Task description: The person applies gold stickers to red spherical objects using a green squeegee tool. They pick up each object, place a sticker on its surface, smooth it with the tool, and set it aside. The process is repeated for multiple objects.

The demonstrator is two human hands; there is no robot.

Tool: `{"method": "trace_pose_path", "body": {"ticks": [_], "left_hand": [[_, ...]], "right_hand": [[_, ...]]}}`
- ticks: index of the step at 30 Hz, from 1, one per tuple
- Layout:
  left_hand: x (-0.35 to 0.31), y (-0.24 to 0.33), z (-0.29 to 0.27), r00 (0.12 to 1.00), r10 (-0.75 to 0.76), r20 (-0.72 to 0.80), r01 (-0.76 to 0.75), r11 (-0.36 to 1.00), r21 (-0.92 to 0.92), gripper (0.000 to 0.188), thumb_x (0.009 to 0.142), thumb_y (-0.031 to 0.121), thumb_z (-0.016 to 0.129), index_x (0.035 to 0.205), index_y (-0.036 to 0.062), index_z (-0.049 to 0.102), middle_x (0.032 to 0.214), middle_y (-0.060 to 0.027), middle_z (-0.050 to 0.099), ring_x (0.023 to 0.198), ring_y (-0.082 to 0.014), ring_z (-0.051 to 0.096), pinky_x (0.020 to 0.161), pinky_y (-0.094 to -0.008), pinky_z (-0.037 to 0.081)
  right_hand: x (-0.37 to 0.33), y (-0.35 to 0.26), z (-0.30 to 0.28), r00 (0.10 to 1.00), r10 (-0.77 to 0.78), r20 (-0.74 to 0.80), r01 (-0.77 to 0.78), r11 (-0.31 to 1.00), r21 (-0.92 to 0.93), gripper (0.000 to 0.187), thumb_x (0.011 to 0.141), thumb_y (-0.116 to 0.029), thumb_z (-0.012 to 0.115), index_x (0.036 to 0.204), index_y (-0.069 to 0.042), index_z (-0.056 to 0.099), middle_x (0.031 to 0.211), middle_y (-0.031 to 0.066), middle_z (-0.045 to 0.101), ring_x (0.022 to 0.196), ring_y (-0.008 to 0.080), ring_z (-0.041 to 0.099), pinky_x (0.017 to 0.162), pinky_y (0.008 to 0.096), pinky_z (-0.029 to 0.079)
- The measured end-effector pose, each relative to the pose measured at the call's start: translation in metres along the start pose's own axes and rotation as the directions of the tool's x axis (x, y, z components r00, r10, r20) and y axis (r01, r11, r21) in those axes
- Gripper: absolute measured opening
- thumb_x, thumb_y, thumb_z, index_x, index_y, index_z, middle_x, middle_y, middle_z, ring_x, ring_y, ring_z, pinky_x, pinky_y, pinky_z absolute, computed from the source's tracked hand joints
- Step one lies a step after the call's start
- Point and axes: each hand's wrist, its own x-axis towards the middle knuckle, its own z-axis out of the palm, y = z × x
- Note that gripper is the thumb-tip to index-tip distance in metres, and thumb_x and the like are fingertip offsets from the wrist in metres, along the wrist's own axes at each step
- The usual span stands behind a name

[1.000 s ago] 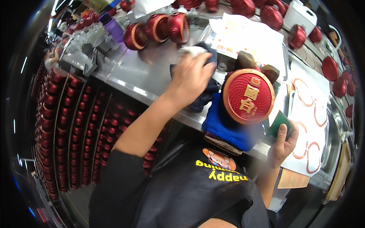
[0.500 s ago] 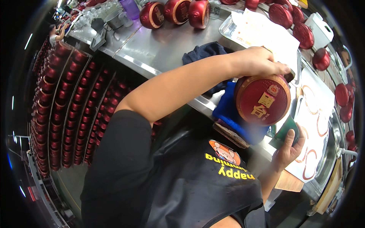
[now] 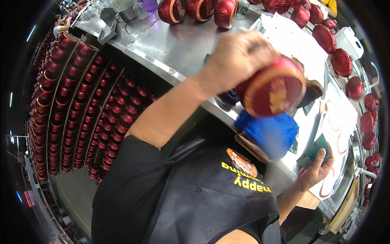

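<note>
My left hand [image 3: 239,59] is closed over the upper side of a dark red, drum-shaped jar [image 3: 264,91] with an orange rim and gold lettering on its round end. Motion blurs both the hand and the jar, which is tilted in the air. Just below it a bright blue cloth [image 3: 280,126] lies over a block at the table's edge. Farther right, my right hand [image 3: 315,173] pinches a thin dark green flat piece [image 3: 315,150] between thumb and fingers. A brown rag-like thing [image 3: 312,91] shows behind the jar.
Several finished-looking red jars [image 3: 225,12] stand along the back of the steel table [image 3: 162,49]. White sheets [image 3: 284,32] with orange ring strips [image 3: 343,142] cover its right part. At far right are a sink [image 3: 345,179] and a white jug [image 3: 349,42]. Racks of red jars [image 3: 77,118] fill the left.
My left hand has lifted the jar up and left off the blue cloth, turning it. My right hand, still holding the green piece, has shifted slightly right.
</note>
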Motion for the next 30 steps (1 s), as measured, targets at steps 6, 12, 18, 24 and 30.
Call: {"method": "trace_pose_path", "body": {"ticks": [6,12,18,24,30], "left_hand": [[0.031,-0.026,-0.084,0.979,0.087,-0.183,0.016,0.869,0.494,0.019,0.093,0.018,0.074,0.092,-0.0012,0.072,0.083,-0.02,0.071,0.078,-0.0296,0.069,0.073,-0.042,0.052],[0.055,-0.077,-0.077,0.953,0.225,-0.205,-0.046,0.772,0.635,0.025,0.092,0.023,0.073,0.086,-0.0013,0.069,0.082,-0.0235,0.07,0.079,-0.0396,0.07,0.072,-0.0464,0.054],[0.075,-0.115,-0.037,0.958,0.229,-0.173,-0.044,0.712,0.701,0.032,0.091,0.034,0.068,0.09,0.0026,0.066,0.084,-0.0227,0.069,0.079,-0.0419,0.069,0.07,-0.0506,0.056],[0.101,-0.138,-0.018,0.963,0.199,-0.181,0.009,0.65,0.76,0.034,0.089,0.036,0.072,0.087,0.0022,0.069,0.084,-0.0231,0.07,0.078,-0.0409,0.071,0.071,-0.0498,0.058],[0.113,-0.142,-0.021,0.91,0.405,0.091,-0.282,0.442,0.851,0.034,0.089,0.035,0.069,0.086,0.0011,0.071,0.087,-0.0252,0.071,0.082,-0.0432,0.069,0.075,-0.0515,0.055]], "right_hand": [[0.016,-0.001,0.014,1.0,-0.007,-0.008,0.007,1.0,0.022,0.03,0.105,-0.015,0.064,0.128,0.002,0.06,0.113,0.014,0.071,0.096,0.0183,0.07,0.084,0.0278,0.057],[0.024,0.004,0.033,0.999,-0.024,0.038,0.024,1.0,-0.006,0.031,0.104,-0.015,0.065,0.129,0.002,0.059,0.112,0.0146,0.072,0.096,0.0181,0.07,0.084,0.0271,0.057],[0.027,0.0,0.032,0.999,-0.009,0.047,0.011,0.999,-0.052,0.031,0.105,-0.015,0.063,0.13,0.002,0.057,0.112,0.0154,0.072,0.098,0.0185,0.07,0.085,0.0272,0.057],[0.039,0.007,0.012,0.998,-0.035,0.053,0.042,0.989,-0.144,0.032,0.107,-0.005,0.052,0.137,0.005,0.054,0.141,0.0219,0.057,0.121,0.0249,0.064,0.097,0.0341,0.058],[0.15,0.045,-0.018,0.991,0.129,0.047,-0.078,0.806,-0.587,0.038,0.107,-0.014,0.045,0.14,-0.001,0.06,0.163,0.0135,0.036,0.116,0.0216,0.064,0.083,0.031,0.057]]}}
